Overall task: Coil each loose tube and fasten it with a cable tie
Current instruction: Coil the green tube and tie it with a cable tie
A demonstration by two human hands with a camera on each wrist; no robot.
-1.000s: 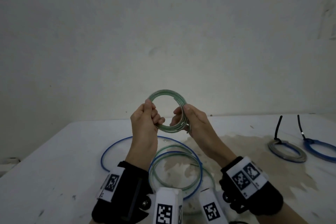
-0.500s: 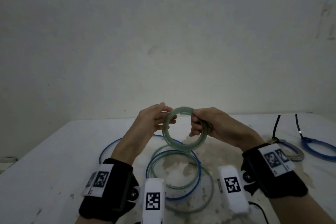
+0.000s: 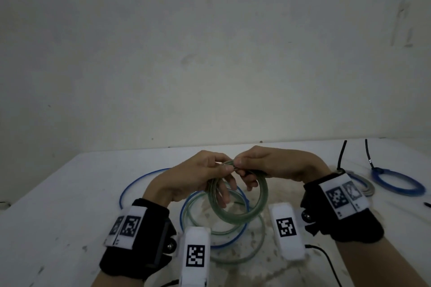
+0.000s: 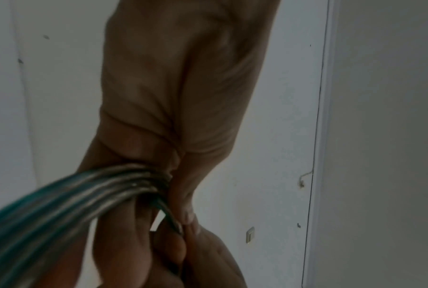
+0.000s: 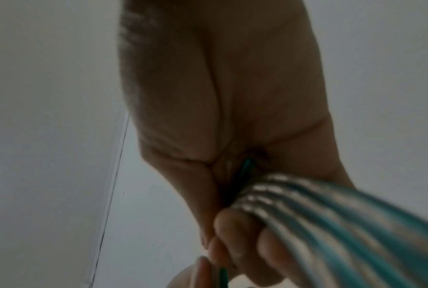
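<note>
Both your hands, left (image 3: 198,177) and right (image 3: 268,165), grip the untied green coil (image 3: 240,214); two tied coils (image 3: 396,182) lie at the surface's right edge, loose tubes (image 3: 149,175) remain.

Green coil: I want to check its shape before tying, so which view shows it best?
The head view: the whole green coil shows as a ring hanging from the left hand and right hand. The left wrist view shows only blurred strands entering the fingers; the right wrist view likewise.
</note>
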